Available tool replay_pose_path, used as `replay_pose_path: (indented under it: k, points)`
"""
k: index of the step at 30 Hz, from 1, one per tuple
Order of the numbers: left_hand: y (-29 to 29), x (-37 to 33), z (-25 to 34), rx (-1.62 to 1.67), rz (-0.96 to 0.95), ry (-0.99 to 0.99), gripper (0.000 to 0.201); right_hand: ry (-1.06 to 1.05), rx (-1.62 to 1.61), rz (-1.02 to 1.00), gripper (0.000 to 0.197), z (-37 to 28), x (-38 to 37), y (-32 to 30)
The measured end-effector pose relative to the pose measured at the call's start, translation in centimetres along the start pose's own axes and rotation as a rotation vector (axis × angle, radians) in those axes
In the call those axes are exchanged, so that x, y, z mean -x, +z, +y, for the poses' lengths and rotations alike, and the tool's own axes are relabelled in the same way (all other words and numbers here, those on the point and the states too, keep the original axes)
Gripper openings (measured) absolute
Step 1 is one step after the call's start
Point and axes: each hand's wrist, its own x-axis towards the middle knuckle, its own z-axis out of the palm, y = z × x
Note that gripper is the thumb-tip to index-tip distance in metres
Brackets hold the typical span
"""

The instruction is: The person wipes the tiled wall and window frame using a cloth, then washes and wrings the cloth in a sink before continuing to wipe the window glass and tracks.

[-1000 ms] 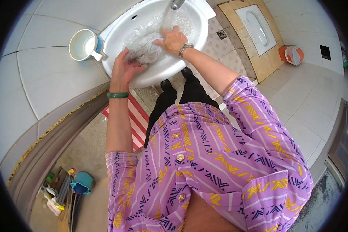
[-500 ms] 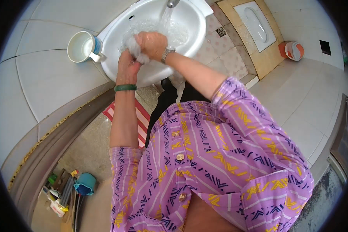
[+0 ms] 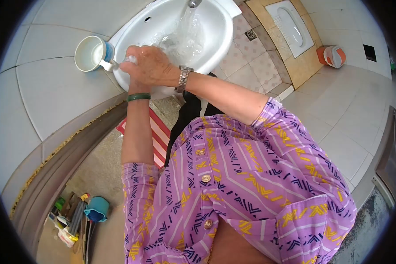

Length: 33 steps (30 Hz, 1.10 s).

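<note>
My hands are pressed together over the left rim of the white washbasin [image 3: 226,37]. My right hand [image 3: 153,66], with a metal watch at its wrist, is closed on a wet, whitish wad [image 3: 131,59] that looks like a cloth. Only a small bit of it shows between the fingers. Beneath the right hand, my left hand [image 3: 137,86] is mostly covered; it wears a green bangle and appears closed on the same cloth. Water [image 3: 188,24] runs from the metal faucet [image 3: 194,3] into the basin, splashing right of my hands.
A white mug [image 3: 89,53] with a blue patch stands left of the basin, close to my hands. On the floor are a red-and-white striped mat [image 3: 159,132], a teal bucket [image 3: 97,208] beside cleaning things, and an orange-and-white container [image 3: 332,57] near a squat toilet [image 3: 290,28].
Both hands have moved left, out of the water stream to the basin's left rim. My right hand has come over the left, and the cloth is now mostly hidden inside them.
</note>
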Motion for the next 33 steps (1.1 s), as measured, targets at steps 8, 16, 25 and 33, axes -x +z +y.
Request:
replay_pose_path:
  k: [8, 16, 25, 33]
  points:
    - [9.2, 1.2, 1.2, -0.23, 0.567, -0.039, 0.053, 0.45, 0.627, -0.171, 0.037, 8.4, 0.0, -7.1]
    - [3.8, 0.8, 1.2, -0.016, 0.499, -0.161, 0.051, 0.085, 0.154, -0.27, 0.029, 4.4, -0.1, -2.1]
    - [9.4, 1.0, 0.8, -0.277, 0.536, 0.205, 0.048, 0.278, 0.551, -0.086, 0.031, 8.4, 0.8, -6.7]
    - [7.5, 1.5, 0.5, -0.405, 0.738, -0.16, 0.059, 0.462, 0.561, -0.439, 0.029, 10.0, -0.7, -4.7]
